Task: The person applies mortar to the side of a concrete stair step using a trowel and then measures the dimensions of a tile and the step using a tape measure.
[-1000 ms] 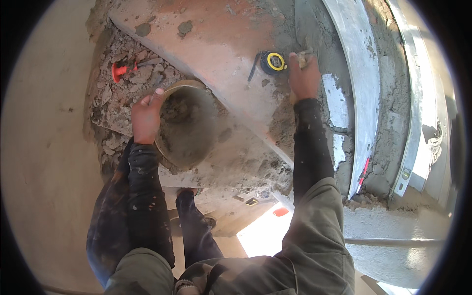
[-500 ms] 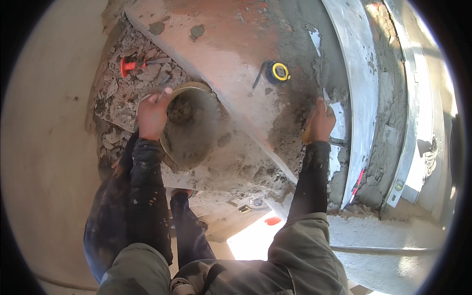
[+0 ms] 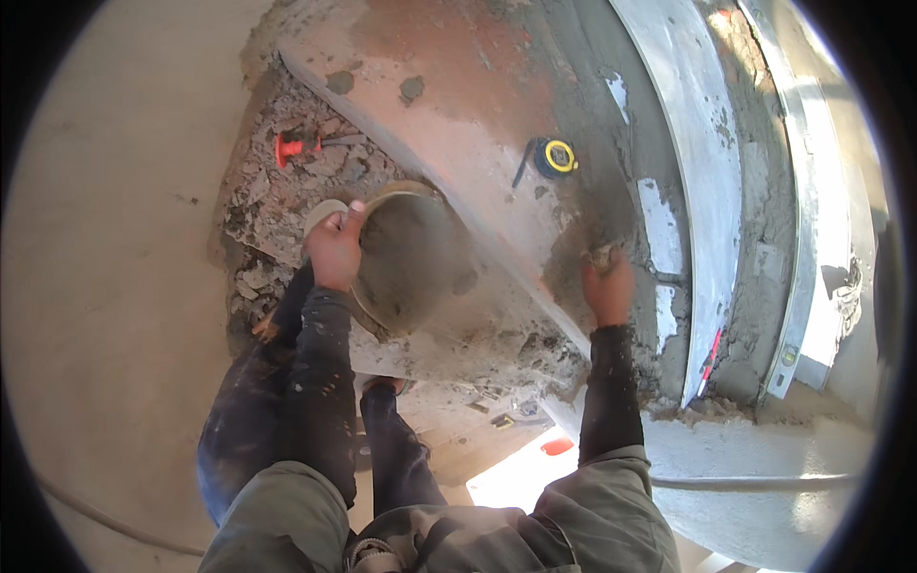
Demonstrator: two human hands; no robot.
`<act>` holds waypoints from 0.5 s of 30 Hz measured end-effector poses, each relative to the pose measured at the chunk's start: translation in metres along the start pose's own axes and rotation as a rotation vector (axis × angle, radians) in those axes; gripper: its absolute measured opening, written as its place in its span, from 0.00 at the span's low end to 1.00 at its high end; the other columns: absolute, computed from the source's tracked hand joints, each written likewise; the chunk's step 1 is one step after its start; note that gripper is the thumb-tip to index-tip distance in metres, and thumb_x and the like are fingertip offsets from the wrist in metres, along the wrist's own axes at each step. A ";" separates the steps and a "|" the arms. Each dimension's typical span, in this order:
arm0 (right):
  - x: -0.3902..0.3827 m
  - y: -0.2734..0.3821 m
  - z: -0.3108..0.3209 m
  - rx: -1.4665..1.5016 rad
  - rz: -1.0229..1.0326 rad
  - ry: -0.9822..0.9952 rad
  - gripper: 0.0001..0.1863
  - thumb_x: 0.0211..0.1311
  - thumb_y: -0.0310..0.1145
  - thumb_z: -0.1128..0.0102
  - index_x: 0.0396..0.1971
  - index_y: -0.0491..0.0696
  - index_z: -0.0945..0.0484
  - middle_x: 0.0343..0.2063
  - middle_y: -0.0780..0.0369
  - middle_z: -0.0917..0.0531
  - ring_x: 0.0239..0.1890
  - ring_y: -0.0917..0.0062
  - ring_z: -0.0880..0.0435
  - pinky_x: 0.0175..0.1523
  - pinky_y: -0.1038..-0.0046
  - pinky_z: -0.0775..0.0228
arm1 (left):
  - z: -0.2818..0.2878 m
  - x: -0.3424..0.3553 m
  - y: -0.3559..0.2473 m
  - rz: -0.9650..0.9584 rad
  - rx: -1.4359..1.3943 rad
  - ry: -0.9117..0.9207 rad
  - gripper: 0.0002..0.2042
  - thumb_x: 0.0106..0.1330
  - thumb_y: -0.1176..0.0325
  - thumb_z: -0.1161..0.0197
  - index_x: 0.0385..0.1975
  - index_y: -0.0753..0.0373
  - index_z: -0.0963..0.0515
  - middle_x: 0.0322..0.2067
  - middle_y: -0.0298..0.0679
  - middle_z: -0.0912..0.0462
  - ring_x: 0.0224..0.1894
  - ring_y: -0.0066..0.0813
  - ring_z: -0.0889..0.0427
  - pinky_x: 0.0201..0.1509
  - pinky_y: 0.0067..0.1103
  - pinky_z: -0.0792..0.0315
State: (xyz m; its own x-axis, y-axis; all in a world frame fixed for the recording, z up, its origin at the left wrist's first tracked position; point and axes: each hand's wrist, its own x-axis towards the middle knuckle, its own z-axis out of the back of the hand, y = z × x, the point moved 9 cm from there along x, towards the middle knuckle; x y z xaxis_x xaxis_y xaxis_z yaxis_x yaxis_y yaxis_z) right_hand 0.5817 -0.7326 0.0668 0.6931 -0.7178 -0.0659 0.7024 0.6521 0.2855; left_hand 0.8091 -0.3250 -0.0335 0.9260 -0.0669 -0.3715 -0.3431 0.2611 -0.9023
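Head view: From where I stand, a worker's left hand (image 3: 334, 252) grips the upper left rim of a round mortar bucket (image 3: 409, 185), thumb hooked over the edge, while the right hand (image 3: 608, 288) is closed around a small tan-handled tool (image 3: 600, 254), probably a trowel, its far end lost in blur against the grey mortar. The bucket lies to the right hand's left, well apart and nearly level with it, the raised edge of a pinkish slab (image 3: 458, 124) running diagonally between them. The bucket's mouth is round, offering no clear long axis; the left hand is nearer, touching it. A yellow-and-black tape measure (image 3: 556, 159) rests on the slab above the gap. Compared with half a second ago, the right hand has drawn back toward the worker and closer to the bucket, away from the white patch (image 3: 659, 227) it was beside, while the left keeps its rim hold
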 end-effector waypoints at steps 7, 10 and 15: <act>0.146 0.107 -0.062 0.083 0.209 -0.018 0.23 0.46 0.42 0.23 0.36 0.40 0.18 0.40 0.49 0.17 0.47 0.54 0.19 0.53 0.60 0.27 | -0.021 -0.005 -0.013 -0.048 -0.033 0.008 0.25 0.71 0.55 0.37 0.14 0.61 0.36 0.15 0.24 0.41 0.21 0.15 0.46 0.23 0.25 0.47; 0.153 0.111 -0.061 -0.001 0.087 0.019 0.23 0.44 0.40 0.23 0.37 0.41 0.17 0.35 0.49 0.15 0.41 0.55 0.15 0.49 0.61 0.24 | -0.023 -0.009 -0.022 -0.033 0.007 -0.006 0.25 0.71 0.55 0.37 0.15 0.62 0.35 0.15 0.25 0.40 0.21 0.16 0.45 0.24 0.25 0.47; 0.100 0.120 0.002 0.222 0.121 -0.083 0.25 0.37 0.37 0.20 0.35 0.39 0.19 0.42 0.48 0.18 0.48 0.55 0.18 0.53 0.62 0.25 | -0.024 -0.003 -0.006 -0.081 0.041 -0.010 0.24 0.71 0.55 0.38 0.16 0.63 0.33 0.15 0.28 0.41 0.22 0.16 0.44 0.24 0.26 0.45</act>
State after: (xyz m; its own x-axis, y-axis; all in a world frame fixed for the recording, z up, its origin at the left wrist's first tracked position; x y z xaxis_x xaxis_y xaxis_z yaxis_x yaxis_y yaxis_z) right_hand 0.7350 -0.7260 0.0962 0.7479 -0.6613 0.0576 0.5562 0.6715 0.4896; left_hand 0.8040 -0.3498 -0.0326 0.9522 -0.0797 -0.2950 -0.2603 0.2944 -0.9195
